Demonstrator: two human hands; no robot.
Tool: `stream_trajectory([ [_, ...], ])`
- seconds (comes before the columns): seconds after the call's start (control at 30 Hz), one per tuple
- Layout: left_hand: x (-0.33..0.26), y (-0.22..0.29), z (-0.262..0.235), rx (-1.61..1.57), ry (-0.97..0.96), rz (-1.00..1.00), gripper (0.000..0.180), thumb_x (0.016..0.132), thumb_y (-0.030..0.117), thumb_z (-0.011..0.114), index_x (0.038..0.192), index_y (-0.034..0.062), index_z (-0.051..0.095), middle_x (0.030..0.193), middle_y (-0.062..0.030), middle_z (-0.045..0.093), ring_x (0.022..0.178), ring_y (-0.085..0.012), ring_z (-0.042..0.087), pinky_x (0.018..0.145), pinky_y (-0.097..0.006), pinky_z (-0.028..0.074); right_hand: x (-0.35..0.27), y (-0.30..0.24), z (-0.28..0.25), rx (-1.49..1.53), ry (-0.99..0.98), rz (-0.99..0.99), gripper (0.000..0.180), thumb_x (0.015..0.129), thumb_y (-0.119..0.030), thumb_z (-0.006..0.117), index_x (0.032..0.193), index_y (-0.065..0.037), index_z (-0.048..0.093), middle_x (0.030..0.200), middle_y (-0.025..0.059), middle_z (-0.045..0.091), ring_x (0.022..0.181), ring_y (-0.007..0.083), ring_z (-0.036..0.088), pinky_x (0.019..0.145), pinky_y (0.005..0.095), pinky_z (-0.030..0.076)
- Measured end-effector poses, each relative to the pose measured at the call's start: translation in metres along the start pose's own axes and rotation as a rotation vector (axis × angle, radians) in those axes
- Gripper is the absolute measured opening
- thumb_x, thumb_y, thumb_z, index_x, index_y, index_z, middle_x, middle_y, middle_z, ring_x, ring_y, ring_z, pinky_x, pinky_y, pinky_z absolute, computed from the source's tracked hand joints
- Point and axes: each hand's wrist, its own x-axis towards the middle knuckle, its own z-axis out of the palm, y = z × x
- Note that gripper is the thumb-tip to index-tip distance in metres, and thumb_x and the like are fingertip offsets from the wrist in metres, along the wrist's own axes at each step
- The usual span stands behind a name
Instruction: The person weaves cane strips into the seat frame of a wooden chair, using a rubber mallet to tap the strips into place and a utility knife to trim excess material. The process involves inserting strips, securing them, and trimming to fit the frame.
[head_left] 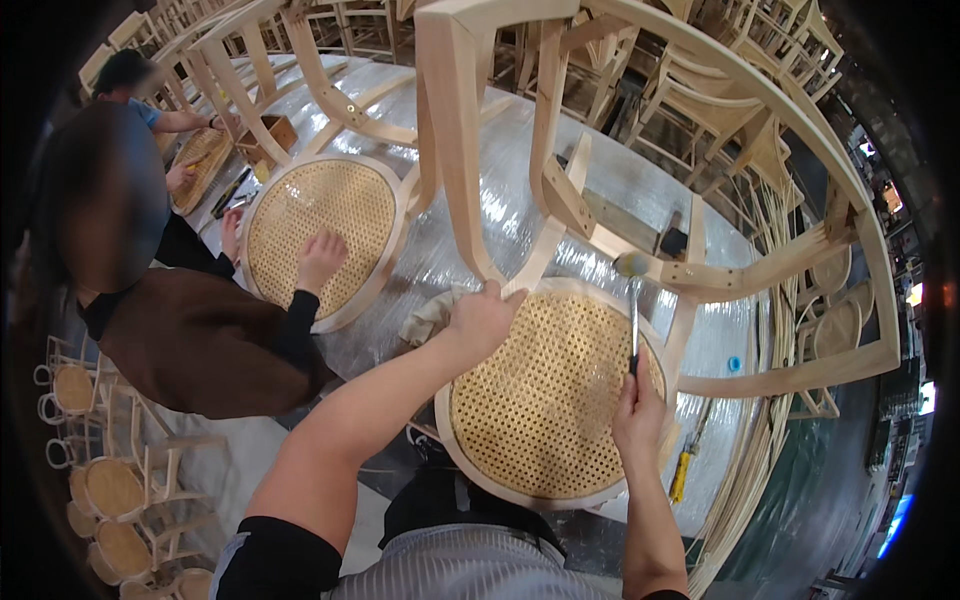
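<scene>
A chair with a round woven cane seat point(545, 400) lies tipped on the table in front of me, its pale wooden frame point(455, 130) rising beyond the seat. My left hand point(482, 322) is closed on the wood at the seat's far left edge, thumb along the frame. In my right hand point(640, 412) is a mallet point(632, 290) with a black grip, a thin metal shaft and a yellowish head. That head is over the wooden frame beyond the seat's far right rim. I cannot tell whether it touches the wood.
Left of me, a co-worker rests a hand point(322, 260) on another cane seat point(300, 225); another person works farther back. A yellow-handled tool point(682, 475), a blue ring point(734, 364) and long cane strips point(765, 420) are at right. Plastic film covers the table point(500, 215). Chair frames crowd behind.
</scene>
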Motion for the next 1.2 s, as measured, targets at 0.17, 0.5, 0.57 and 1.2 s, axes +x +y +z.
stream_trajectory([
  [0.17, 0.016, 0.016, -0.014, -0.01, -0.037, 0.018, 0.066, 0.096, 0.01, 0.063, 0.16, 0.0264, 0.054, 0.11, -0.0181, 0.062, 0.076, -0.0317, 0.073, 0.063, -0.04, 0.06, -0.01, 0.03, -0.003, -0.084, 0.054, -0.088, 0.053, 0.108, -0.008, 0.057, 0.16, -0.011, 0.051, 0.099, 0.0247, 0.074, 0.081, 0.039, 0.072, 0.077, 0.0418, 0.057],
  [0.5, 0.009, 0.01, -0.012, -0.063, 0.031, -0.007, 0.069, 0.095, 0.007, 0.063, 0.159, 0.029, 0.054, 0.112, -0.0184, 0.058, 0.076, -0.0341, 0.072, 0.064, -0.043, 0.06, 0.0, 0.027, 0.001, -0.14, -0.166, 0.029, 0.054, 0.107, -0.013, 0.059, 0.16, -0.018, 0.05, 0.09, 0.027, 0.072, 0.084, 0.0452, 0.074, 0.075, 0.0507, 0.056],
  [0.57, -0.001, -0.001, -0.011, -0.041, 0.081, -0.035, 0.071, 0.093, 0.006, 0.064, 0.159, 0.0299, 0.054, 0.114, -0.0191, 0.057, 0.078, -0.035, 0.072, 0.067, -0.044, 0.06, 0.01, 0.019, 0.008, -0.152, -0.198, 0.013, 0.056, 0.107, -0.013, 0.06, 0.162, -0.02, 0.048, 0.089, 0.0275, 0.072, 0.083, 0.0463, 0.073, 0.074, 0.0517, 0.056],
  [1.2, -0.05, 0.017, -0.012, -0.271, -0.087, -0.318, 0.069, 0.1, 0.009, 0.054, 0.165, 0.0299, 0.045, 0.126, -0.0233, 0.057, 0.092, -0.0451, 0.072, 0.085, -0.054, 0.059, -0.034, -0.022, 0.054, 0.374, 0.116, -0.171, 0.054, 0.112, -0.013, 0.055, 0.166, -0.009, 0.044, 0.078, -0.0001, 0.056, 0.065, 0.0095, 0.053, 0.059, 0.0286, 0.046],
])
